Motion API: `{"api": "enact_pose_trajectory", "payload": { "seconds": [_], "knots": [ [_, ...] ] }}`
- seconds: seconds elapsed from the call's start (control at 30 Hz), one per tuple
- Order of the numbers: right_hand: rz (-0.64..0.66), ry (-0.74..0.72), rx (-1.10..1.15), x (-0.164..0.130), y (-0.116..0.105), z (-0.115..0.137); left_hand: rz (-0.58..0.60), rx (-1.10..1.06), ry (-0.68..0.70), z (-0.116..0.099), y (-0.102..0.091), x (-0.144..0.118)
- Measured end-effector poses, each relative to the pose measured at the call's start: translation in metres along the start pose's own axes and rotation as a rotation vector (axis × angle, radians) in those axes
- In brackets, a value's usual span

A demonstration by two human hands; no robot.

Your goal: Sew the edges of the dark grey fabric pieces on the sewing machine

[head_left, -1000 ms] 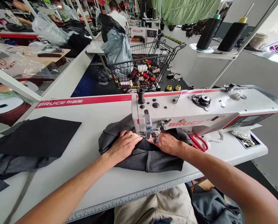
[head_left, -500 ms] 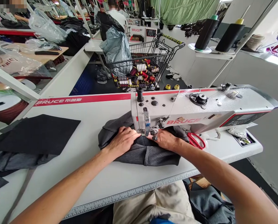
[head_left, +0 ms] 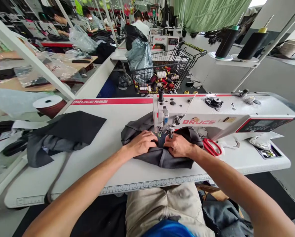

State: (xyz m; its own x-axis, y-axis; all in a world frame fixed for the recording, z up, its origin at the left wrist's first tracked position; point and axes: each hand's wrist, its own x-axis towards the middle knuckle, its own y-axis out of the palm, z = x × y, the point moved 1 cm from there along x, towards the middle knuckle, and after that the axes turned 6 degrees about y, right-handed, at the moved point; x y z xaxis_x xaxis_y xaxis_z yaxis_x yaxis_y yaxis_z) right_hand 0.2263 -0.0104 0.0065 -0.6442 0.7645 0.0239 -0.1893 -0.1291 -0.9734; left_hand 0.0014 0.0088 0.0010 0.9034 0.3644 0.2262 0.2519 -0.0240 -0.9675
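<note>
A dark grey garment (head_left: 170,159) lies bunched under the head of a white sewing machine (head_left: 199,113). My left hand (head_left: 143,143) grips the cloth just left of the needle area, fingers curled over it. On the other side, my right hand (head_left: 178,144) pinches the same garment, thumb and fingers closed. Between the two hands a darker patch of fabric shows beneath the presser foot. Exactly how the fingertips hold the cloth is partly hidden. Red-handled scissors (head_left: 212,147) lie on the table just right of my right hand.
Dark cut fabric pieces (head_left: 80,126) lie at the table's left, with a strap (head_left: 59,174) hanging over the front edge. Behind the table stands a wire cart (head_left: 159,77) of thread spools. Black thread cones (head_left: 227,41) sit on a stand at back right. Other people work farther back.
The view has swung left and up a little. Both hands stay on the garment; the fingers of my left hand are more curled and sit slightly back from the needle.
</note>
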Motion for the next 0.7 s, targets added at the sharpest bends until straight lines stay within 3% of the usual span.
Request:
{"api": "enact_pose_trajectory", "payload": {
  "seconds": [0.1,0.2,0.33,0.37,0.43,0.6,0.7],
  "knots": [
    [0.167,-0.121,0.061,-0.03,-0.006,0.027,0.137,-0.153,0.002,-0.043,-0.019,-0.002],
    [0.35,-0.145,0.106,-0.068,-0.003,0.052,0.283,-0.164,-0.07,-0.087,-0.03,-0.009],
    [0.455,-0.137,0.128,-0.102,0.001,0.074,0.331,-0.046,-0.191,-0.119,-0.037,-0.012],
    [0.407,-0.109,0.18,-0.103,0.002,0.076,0.314,-0.024,-0.244,-0.12,-0.038,-0.01],
    [0.192,-0.014,0.393,-0.094,0.002,0.077,0.232,0.004,-0.365,-0.115,-0.039,-0.001],
    [-0.589,0.491,1.187,-0.041,0.025,0.074,-0.169,-0.204,-0.537,-0.085,-0.019,0.034],
    [-0.894,0.658,1.207,-0.016,0.045,0.078,-0.216,-0.317,-0.519,-0.071,0.005,0.043]
  ]
}}
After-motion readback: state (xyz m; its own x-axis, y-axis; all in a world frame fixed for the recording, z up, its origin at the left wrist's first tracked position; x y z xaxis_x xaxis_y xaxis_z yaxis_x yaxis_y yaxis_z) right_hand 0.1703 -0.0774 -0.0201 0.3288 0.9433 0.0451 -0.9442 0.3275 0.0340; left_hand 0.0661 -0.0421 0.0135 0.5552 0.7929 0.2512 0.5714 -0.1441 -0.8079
